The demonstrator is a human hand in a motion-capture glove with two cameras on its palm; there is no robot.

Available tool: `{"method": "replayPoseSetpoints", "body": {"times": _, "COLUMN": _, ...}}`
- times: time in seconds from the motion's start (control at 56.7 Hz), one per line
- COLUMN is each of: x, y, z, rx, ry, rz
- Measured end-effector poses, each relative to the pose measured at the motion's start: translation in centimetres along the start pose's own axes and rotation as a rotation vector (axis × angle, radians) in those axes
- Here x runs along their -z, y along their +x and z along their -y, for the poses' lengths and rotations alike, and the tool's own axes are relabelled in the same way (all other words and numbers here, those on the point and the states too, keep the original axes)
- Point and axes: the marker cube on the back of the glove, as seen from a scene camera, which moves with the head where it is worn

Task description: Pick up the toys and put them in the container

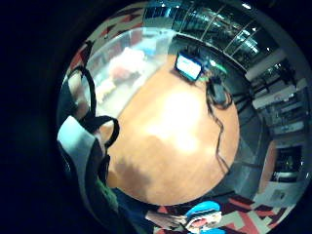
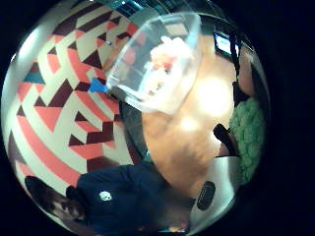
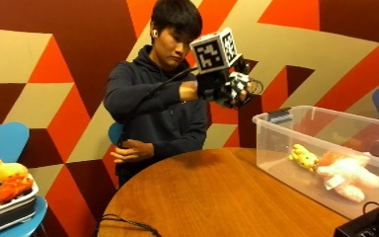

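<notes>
1. Sitting behind the round wooden table [image 3: 209, 197], one person holds the black-gloved right hand [image 3: 232, 89] raised at chest height, above the table edge and to the side of the clear plastic container [image 3: 275, 143].
2. That hand's fingers are curled around one green knobbly soft toy [image 2: 248, 132], which shows beside the palm in the thumb side view; in the outside view only a little of it peeks out of the hand.
3. One bare left hand [image 3: 132, 150] hovers with relaxed fingers near the person's waist, touching nothing.
4. One container stands on the table; two toys lie in it: one small yellow plush [image 3: 302, 157] and, touching it, one larger white and pink plush [image 3: 347, 175].
5. One blue chair [image 3: 2, 143] beside the table carries one grey tray [image 3: 5, 210] with several more toys, among them one yellow plush [image 3: 7, 170] and one orange plush [image 3: 11, 187]; the rest are cut off, so I cannot count them.
6. One black cable [image 3: 127, 222] lies at the table's near edge.
</notes>
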Motion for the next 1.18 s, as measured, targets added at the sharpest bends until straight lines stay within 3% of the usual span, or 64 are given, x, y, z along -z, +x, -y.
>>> {"method": "replayPoseSetpoints", "body": {"times": 0.123, "x": 3.3, "y": -4.2, "z": 3.3, "rx": 0.037, "ry": 0.098, "rz": 0.15}}
{"method": "replayPoseSetpoints", "body": {"times": 0.282, "x": 3.1, "y": -7.7, "z": 7.4, "rx": 0.055, "ry": 0.138, "rz": 0.261}}
{"method": "replayPoseSetpoints", "body": {"times": 0.476, "x": -3.4, "y": -9.1, "z": 10.4, "rx": 0.02, "ry": -0.207, "rz": 0.244}}
{"method": "replayPoseSetpoints", "body": {"times": 0.6, "x": -4.6, "y": -8.6, "z": 10.2, "rx": 0.041, "ry": -0.167, "rz": 0.244}}
{"method": "replayPoseSetpoints", "body": {"times": 1.182, "x": 1.7, "y": 0.7, "z": 6.0, "rx": -0.099, "ry": -0.034, "rz": 0.231}}
